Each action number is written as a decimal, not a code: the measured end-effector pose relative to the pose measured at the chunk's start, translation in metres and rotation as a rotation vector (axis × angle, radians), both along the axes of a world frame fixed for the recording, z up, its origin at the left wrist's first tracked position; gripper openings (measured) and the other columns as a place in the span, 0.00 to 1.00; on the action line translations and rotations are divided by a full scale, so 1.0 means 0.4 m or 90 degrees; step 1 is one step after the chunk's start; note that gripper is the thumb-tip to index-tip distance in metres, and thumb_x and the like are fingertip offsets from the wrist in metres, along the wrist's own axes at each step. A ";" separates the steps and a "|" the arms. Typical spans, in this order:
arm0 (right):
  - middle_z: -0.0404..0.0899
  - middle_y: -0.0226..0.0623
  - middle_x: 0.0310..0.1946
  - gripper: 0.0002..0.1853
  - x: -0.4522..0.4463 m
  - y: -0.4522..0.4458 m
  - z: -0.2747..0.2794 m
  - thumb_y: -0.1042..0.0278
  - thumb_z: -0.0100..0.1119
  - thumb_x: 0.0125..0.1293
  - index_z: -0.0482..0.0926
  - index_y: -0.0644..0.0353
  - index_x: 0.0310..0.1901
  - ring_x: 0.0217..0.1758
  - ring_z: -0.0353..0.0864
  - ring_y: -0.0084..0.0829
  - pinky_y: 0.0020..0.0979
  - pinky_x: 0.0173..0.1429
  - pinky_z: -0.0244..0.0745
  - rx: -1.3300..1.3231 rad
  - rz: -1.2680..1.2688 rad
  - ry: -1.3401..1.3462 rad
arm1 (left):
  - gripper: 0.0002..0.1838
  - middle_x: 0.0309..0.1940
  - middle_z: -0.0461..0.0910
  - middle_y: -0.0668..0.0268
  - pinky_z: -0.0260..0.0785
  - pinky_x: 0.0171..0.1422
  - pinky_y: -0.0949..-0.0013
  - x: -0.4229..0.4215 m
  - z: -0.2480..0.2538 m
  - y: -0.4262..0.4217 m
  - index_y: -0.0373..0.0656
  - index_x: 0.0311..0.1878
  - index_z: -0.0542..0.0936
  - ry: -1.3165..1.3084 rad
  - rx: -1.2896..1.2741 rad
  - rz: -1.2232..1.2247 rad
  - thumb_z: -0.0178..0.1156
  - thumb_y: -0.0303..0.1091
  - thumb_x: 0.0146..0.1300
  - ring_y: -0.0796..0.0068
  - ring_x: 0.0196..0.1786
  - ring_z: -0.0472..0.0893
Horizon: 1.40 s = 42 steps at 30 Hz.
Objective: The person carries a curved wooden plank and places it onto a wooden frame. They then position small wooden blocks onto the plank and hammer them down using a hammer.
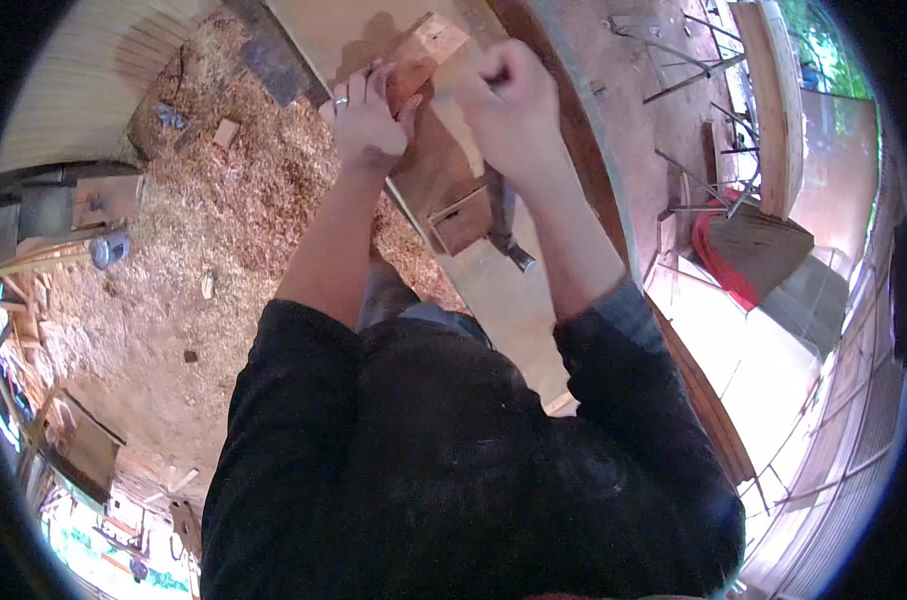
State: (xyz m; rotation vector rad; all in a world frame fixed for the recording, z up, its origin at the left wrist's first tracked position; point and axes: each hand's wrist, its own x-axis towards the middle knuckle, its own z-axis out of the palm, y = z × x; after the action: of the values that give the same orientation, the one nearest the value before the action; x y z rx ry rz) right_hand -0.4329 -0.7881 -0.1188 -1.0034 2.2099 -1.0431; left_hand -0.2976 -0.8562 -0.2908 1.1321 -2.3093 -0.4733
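My left hand (367,128), with a ring on one finger, grips a small wooden block (436,42) on the workbench, its thumb on the near side. Close to the block's right, my right hand (514,105) is curled with the fingers pinched together. What it holds, if anything, is hidden and slightly blurred. Below the hands lies a hammer (512,250) with a dark metal head and a pale handle partly covered by my right hand and forearm. A larger piece of wood (462,222) with a dark slot in its end rests beside it.
The narrow bench top (509,315) runs diagonally beneath my arms. Wood shavings (274,170) cover the floor at left, with a small wood offcut (227,133) among them. Metal trestles (694,75) and a long timber beam (774,110) stand at right.
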 end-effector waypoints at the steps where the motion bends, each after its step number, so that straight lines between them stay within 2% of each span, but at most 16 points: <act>1: 0.75 0.31 0.29 0.14 0.003 -0.033 -0.002 0.80 0.59 0.64 0.61 0.56 0.32 0.31 0.74 0.17 0.22 0.35 0.70 0.004 0.006 0.024 | 0.32 0.62 0.73 0.59 0.63 0.64 0.48 -0.006 0.008 0.004 0.52 0.66 0.73 0.033 0.001 -0.004 0.68 0.52 0.60 0.49 0.62 0.74; 2: 0.74 0.31 0.29 0.14 0.014 -0.022 -0.001 0.80 0.58 0.64 0.61 0.56 0.32 0.31 0.74 0.17 0.22 0.35 0.70 0.021 0.013 0.039 | 0.31 0.61 0.75 0.60 0.61 0.65 0.47 -0.008 0.016 0.011 0.52 0.64 0.75 -0.119 0.068 0.028 0.69 0.51 0.59 0.50 0.63 0.74; 5: 0.73 0.28 0.27 0.13 0.092 0.226 0.118 0.76 0.62 0.62 0.64 0.57 0.31 0.30 0.71 0.18 0.25 0.34 0.69 -0.195 -0.094 -0.255 | 0.30 0.61 0.76 0.63 0.63 0.63 0.47 -0.012 -0.023 0.004 0.52 0.62 0.77 0.065 0.016 -0.013 0.70 0.51 0.58 0.51 0.62 0.75; 9: 0.71 0.29 0.27 0.14 0.050 0.226 0.139 0.76 0.63 0.61 0.64 0.58 0.30 0.31 0.69 0.18 0.24 0.34 0.68 -0.116 -0.105 -0.152 | 0.30 0.60 0.77 0.64 0.63 0.65 0.47 -0.019 0.000 0.007 0.50 0.62 0.77 0.027 -0.008 -0.013 0.70 0.52 0.58 0.51 0.62 0.75; 13: 0.67 0.26 0.26 0.13 -0.029 0.138 0.040 0.74 0.62 0.62 0.64 0.59 0.30 0.30 0.66 0.18 0.26 0.33 0.66 -0.081 -0.138 -0.058 | 0.33 0.61 0.76 0.63 0.63 0.67 0.48 -0.016 0.039 0.016 0.49 0.65 0.74 -0.090 0.007 0.012 0.68 0.54 0.60 0.54 0.65 0.72; 15: 0.66 0.26 0.26 0.13 -0.032 0.127 0.043 0.74 0.62 0.63 0.65 0.59 0.29 0.29 0.66 0.18 0.26 0.33 0.66 -0.056 -0.151 -0.044 | 0.33 0.63 0.75 0.63 0.63 0.68 0.48 -0.022 0.022 0.020 0.49 0.65 0.74 -0.053 -0.004 -0.002 0.66 0.56 0.61 0.55 0.67 0.71; 16: 0.74 0.30 0.25 0.11 -0.005 0.253 0.075 0.76 0.60 0.65 0.65 0.57 0.35 0.26 0.74 0.20 0.27 0.30 0.71 -0.089 -0.123 -0.108 | 0.33 0.63 0.75 0.63 0.63 0.69 0.48 -0.013 0.012 0.011 0.49 0.66 0.74 -0.038 -0.011 -0.012 0.66 0.56 0.62 0.55 0.67 0.71; 18: 0.76 0.35 0.26 0.12 0.099 0.421 0.147 0.76 0.60 0.66 0.64 0.58 0.36 0.28 0.74 0.22 0.26 0.35 0.71 -0.279 -0.107 -0.183 | 0.34 0.63 0.74 0.59 0.64 0.67 0.47 -0.022 -0.014 -0.024 0.48 0.66 0.73 -0.048 -0.077 -0.013 0.65 0.56 0.62 0.52 0.66 0.71; 21: 0.76 0.38 0.29 0.13 0.135 0.426 0.182 0.76 0.59 0.67 0.61 0.57 0.36 0.31 0.74 0.23 0.25 0.38 0.72 -0.158 -0.131 -0.143 | 0.33 0.63 0.73 0.57 0.66 0.66 0.47 0.029 -0.099 0.042 0.47 0.66 0.73 -0.064 -0.066 -0.056 0.65 0.55 0.62 0.51 0.66 0.72; 25: 0.77 0.38 0.32 0.15 0.101 0.434 0.166 0.76 0.59 0.67 0.60 0.56 0.37 0.34 0.74 0.22 0.25 0.40 0.72 -0.138 -0.078 -0.129 | 0.34 0.63 0.75 0.66 0.65 0.62 0.50 -0.012 -0.003 0.013 0.53 0.65 0.75 -0.097 -0.012 0.014 0.65 0.59 0.59 0.56 0.63 0.73; 29: 0.77 0.38 0.32 0.14 0.130 0.435 0.192 0.75 0.59 0.68 0.60 0.56 0.37 0.35 0.75 0.23 0.25 0.40 0.72 -0.156 -0.093 -0.138 | 0.35 0.65 0.73 0.66 0.63 0.63 0.47 -0.013 -0.047 0.000 0.54 0.67 0.73 -0.013 -0.018 -0.016 0.66 0.59 0.60 0.54 0.64 0.72; 32: 0.78 0.33 0.30 0.12 0.163 0.496 0.190 0.78 0.61 0.65 0.66 0.56 0.32 0.33 0.75 0.24 0.28 0.44 0.72 -0.212 -0.112 -0.163 | 0.35 0.66 0.72 0.65 0.64 0.64 0.48 -0.012 -0.012 0.009 0.54 0.67 0.73 -0.107 0.016 0.004 0.67 0.58 0.60 0.53 0.65 0.71; 34: 0.78 0.32 0.28 0.12 0.208 0.534 0.201 0.80 0.59 0.63 0.66 0.55 0.30 0.32 0.77 0.28 0.35 0.48 0.75 -0.278 0.046 -0.214 | 0.35 0.66 0.72 0.64 0.64 0.65 0.47 -0.023 0.006 0.002 0.53 0.67 0.72 -0.089 -0.001 -0.004 0.67 0.57 0.60 0.52 0.65 0.71; 36: 0.77 0.32 0.27 0.13 0.269 0.605 0.224 0.81 0.59 0.63 0.65 0.54 0.28 0.32 0.78 0.30 0.39 0.52 0.75 -0.180 0.075 -0.128 | 0.35 0.66 0.72 0.63 0.63 0.69 0.46 -0.011 0.007 0.007 0.51 0.67 0.72 -0.076 0.017 -0.021 0.69 0.54 0.60 0.51 0.66 0.71; 39: 0.77 0.31 0.25 0.15 0.353 0.669 0.215 0.80 0.60 0.64 0.64 0.54 0.27 0.32 0.79 0.31 0.41 0.54 0.75 -0.165 -0.191 -0.193 | 0.35 0.65 0.72 0.61 0.62 0.69 0.45 -0.012 0.008 0.012 0.48 0.67 0.72 -0.039 0.037 -0.039 0.69 0.53 0.59 0.53 0.69 0.69; 42: 0.76 0.30 0.28 0.15 0.322 0.620 0.254 0.79 0.61 0.66 0.64 0.55 0.27 0.32 0.76 0.27 0.32 0.47 0.74 -0.154 -0.232 -0.221 | 0.36 0.64 0.73 0.60 0.62 0.69 0.45 -0.016 0.018 0.014 0.45 0.65 0.72 -0.034 0.054 -0.043 0.71 0.52 0.58 0.54 0.69 0.70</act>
State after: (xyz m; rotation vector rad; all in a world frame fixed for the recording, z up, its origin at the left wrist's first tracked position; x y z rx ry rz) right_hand -0.3039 -0.5402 -0.0172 -0.4646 2.0476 -1.5467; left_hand -0.3038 -0.8505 -0.2837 1.1211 -2.4005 -0.5787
